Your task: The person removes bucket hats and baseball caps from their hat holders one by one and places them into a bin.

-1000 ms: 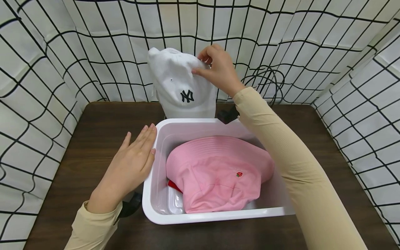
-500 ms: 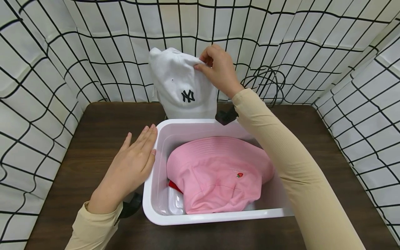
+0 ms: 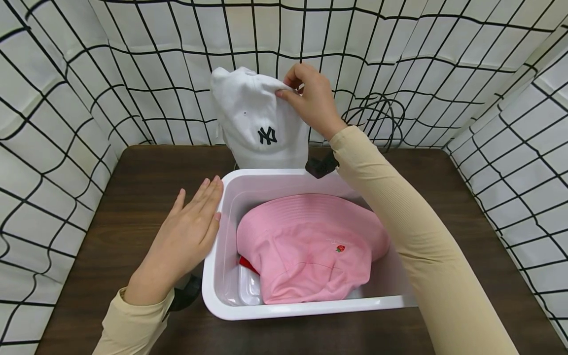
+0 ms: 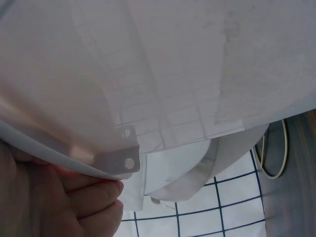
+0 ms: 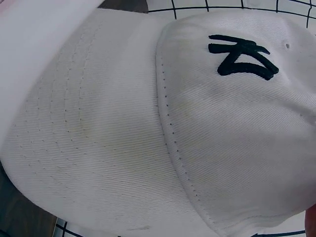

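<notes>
My right hand [image 3: 312, 101] pinches the upper right side of a white baseball cap [image 3: 253, 118] between thumb and fingers. The cap stands behind a white plastic basin [image 3: 246, 311], its dark NY logo facing me. The right wrist view shows the cap's stitched brim [image 5: 98, 118] and crown [image 5: 232, 128] up close. Against the basin's left rim lies my left hand [image 3: 186, 231], fingers straight; in the left wrist view its fingers [image 4: 96, 202] sit under the rim. Inside the basin is a pink bucket hat [image 3: 310, 246] with a small strawberry motif.
Under the pink hat, a red edge [image 3: 248, 265] and a clear plastic piece [image 3: 250, 286] peek out at the basin's left. A coiled dark cable [image 3: 381, 116] hangs at the back right. Black wire grid [image 3: 177, 74] with white backing encloses the brown table [image 3: 146, 187].
</notes>
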The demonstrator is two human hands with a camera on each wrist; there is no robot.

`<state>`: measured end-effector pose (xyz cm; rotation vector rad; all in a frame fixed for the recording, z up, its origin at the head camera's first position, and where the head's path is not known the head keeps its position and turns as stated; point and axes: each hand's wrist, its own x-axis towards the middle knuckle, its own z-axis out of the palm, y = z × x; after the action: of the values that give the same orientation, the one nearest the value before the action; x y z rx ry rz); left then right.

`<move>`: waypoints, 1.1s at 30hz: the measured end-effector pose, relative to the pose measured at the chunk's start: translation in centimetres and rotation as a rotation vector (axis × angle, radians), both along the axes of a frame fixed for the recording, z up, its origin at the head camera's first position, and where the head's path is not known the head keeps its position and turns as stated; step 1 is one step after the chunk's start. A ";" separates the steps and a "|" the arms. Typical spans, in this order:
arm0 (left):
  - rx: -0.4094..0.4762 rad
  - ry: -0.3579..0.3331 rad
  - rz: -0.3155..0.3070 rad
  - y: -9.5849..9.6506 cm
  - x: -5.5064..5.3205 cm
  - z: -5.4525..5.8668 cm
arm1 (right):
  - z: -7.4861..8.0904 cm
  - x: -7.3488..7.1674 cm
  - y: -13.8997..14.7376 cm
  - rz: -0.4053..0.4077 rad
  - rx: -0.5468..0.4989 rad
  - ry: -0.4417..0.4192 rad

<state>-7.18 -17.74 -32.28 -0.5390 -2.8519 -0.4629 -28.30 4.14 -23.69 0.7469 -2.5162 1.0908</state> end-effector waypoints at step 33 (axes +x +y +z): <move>0.014 0.003 -0.003 0.0 0.0 -0.1 | 1.5 0.6 0.3 0.031 -0.225 0.017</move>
<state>-7.17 -17.76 -32.42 -0.5406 -2.8429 -0.4815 -27.65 4.43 -22.21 0.7296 -2.3240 1.3437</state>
